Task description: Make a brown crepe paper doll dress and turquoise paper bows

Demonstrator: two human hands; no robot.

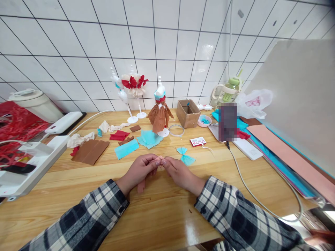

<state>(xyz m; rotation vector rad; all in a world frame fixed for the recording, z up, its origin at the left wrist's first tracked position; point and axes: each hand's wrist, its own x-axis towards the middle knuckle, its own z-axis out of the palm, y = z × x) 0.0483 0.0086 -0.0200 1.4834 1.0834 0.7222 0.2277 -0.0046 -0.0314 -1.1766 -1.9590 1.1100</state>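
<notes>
Both hands meet over the middle of the wooden table, fingertips pinched together. My left hand (143,168) is closed on a strip of pink crepe paper (141,186), whose loose end hangs below the fingers. My right hand (178,171) pinches the same strip where the thumbs meet; most of it there is hidden by the fingers. Just beyond lie a turquoise paper bow (185,156), a flat turquoise strip (127,149) and a ruffled turquoise piece (150,139). Farther back stands a small white dress form (159,115) in a brown paper skirt with a turquoise and red top.
Two more dress forms (133,118) stand by the tiled wall. Right of them are a cardboard box (187,114), a bracelet-like ring (176,130), a small red-and-white box (198,141) and a phone-like device (227,122) with a cable. Brown paper (90,152) and a power strip (44,158) lie left.
</notes>
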